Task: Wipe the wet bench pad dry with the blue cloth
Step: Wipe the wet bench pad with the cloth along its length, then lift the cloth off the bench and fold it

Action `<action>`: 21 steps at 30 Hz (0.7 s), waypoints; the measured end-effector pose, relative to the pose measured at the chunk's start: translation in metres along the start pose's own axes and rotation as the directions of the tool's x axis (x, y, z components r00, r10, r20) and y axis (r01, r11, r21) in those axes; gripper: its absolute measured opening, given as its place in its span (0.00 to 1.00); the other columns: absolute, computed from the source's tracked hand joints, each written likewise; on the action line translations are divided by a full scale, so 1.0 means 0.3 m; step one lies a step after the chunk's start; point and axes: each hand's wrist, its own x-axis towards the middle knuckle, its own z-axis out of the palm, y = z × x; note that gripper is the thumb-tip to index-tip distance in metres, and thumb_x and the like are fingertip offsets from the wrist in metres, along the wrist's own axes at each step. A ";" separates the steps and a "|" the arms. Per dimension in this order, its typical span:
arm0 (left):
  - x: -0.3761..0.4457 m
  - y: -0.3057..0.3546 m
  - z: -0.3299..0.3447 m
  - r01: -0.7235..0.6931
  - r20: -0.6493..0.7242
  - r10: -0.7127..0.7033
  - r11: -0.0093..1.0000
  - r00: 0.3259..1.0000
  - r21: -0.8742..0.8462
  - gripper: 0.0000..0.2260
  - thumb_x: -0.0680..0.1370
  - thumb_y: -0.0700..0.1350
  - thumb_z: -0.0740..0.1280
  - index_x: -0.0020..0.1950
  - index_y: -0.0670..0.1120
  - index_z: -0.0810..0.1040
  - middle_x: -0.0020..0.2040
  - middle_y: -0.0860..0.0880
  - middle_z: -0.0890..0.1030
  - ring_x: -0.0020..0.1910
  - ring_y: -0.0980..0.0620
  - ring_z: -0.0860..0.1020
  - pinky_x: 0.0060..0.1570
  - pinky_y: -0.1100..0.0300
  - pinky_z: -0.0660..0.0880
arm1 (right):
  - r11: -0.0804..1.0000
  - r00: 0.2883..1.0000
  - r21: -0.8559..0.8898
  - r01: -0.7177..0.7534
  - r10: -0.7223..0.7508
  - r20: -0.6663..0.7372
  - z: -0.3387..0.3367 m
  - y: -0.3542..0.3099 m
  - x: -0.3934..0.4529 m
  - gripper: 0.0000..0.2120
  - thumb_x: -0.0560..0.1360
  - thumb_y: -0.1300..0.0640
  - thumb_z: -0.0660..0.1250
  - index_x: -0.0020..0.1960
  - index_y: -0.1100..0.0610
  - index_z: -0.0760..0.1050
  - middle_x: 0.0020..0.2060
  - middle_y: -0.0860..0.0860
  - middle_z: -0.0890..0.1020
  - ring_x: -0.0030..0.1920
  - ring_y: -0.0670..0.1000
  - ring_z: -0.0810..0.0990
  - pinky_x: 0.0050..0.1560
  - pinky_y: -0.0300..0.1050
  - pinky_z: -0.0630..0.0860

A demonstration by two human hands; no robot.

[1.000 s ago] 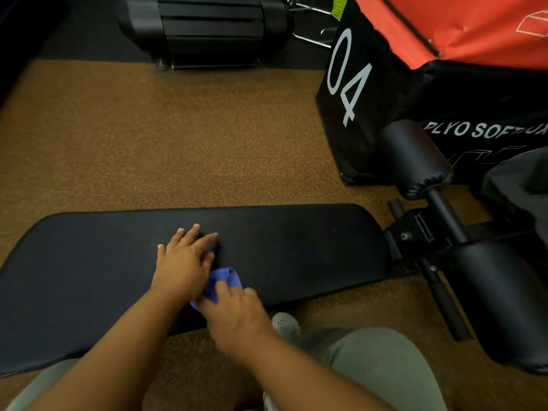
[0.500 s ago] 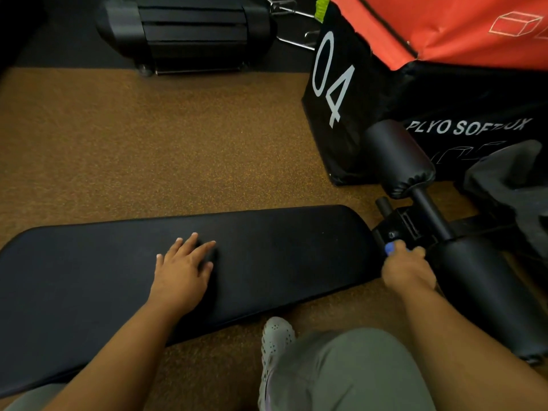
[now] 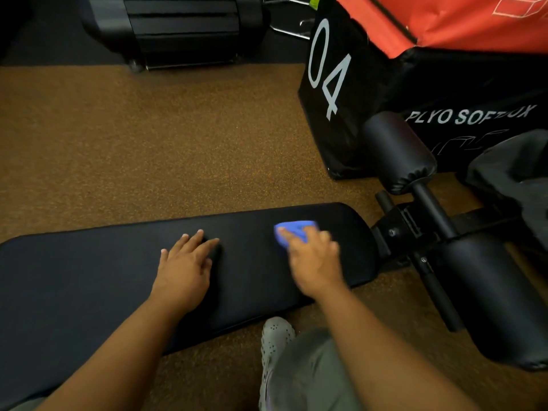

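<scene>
The black bench pad [image 3: 89, 277] lies low across the view, from the left edge to its rounded right end. My left hand [image 3: 185, 269] rests flat on the middle of the pad, fingers spread, holding nothing. My right hand [image 3: 314, 259] presses the blue cloth [image 3: 292, 231] onto the pad near its right end; the hand is blurred and covers most of the cloth. I cannot make out wet patches on the dark pad.
Black foam rollers [image 3: 397, 151] and the bench frame [image 3: 412, 226] stick out to the right of the pad. A black and orange plyo soft box [image 3: 444, 69] stands behind them. A dark machine [image 3: 184, 28] sits at the far edge of the brown floor [image 3: 148, 143]. My shoe [image 3: 277, 336] and knee are below the pad.
My right hand swept the cloth from the pad's middle out to the frame at its right end, then came back onto the pad's right end. My left hand stayed put.
</scene>
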 end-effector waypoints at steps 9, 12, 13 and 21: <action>-0.019 0.084 -0.047 -0.082 0.094 0.081 0.997 0.992 0.004 0.23 0.81 0.50 0.58 0.75 0.59 0.58 0.78 0.53 0.52 0.77 0.49 0.47 0.74 0.42 0.49 | 0.545 0.549 0.171 -0.821 0.673 0.496 -0.090 0.465 -0.134 0.15 0.71 0.62 0.61 0.57 0.61 0.75 0.46 0.60 0.79 0.40 0.55 0.79 0.36 0.43 0.76; -0.038 0.154 -0.083 -0.149 0.074 0.155 0.986 0.985 -0.076 0.23 0.80 0.49 0.59 0.75 0.59 0.59 0.78 0.52 0.53 0.77 0.49 0.49 0.75 0.46 0.53 | 0.322 0.639 0.646 -0.692 0.690 0.341 -0.157 0.425 -0.180 0.10 0.78 0.54 0.59 0.58 0.50 0.72 0.52 0.56 0.78 0.48 0.56 0.76 0.46 0.47 0.74; -0.052 0.191 -0.101 -0.177 0.060 0.185 0.978 0.981 -0.111 0.23 0.80 0.49 0.60 0.74 0.58 0.59 0.78 0.53 0.53 0.77 0.50 0.50 0.74 0.49 0.54 | 0.175 0.638 0.768 -0.616 0.682 0.357 -0.193 0.402 -0.186 0.10 0.78 0.52 0.58 0.59 0.49 0.71 0.54 0.56 0.77 0.50 0.56 0.76 0.45 0.49 0.76; -0.217 0.520 -0.231 -0.036 0.115 0.191 0.643 0.975 -0.765 0.23 0.78 0.51 0.65 0.72 0.55 0.66 0.69 0.50 0.70 0.68 0.52 0.69 0.65 0.52 0.68 | -0.654 0.882 0.705 -0.276 0.120 0.457 -0.490 0.170 -0.252 0.20 0.79 0.54 0.59 0.69 0.59 0.68 0.63 0.60 0.75 0.62 0.59 0.75 0.59 0.53 0.75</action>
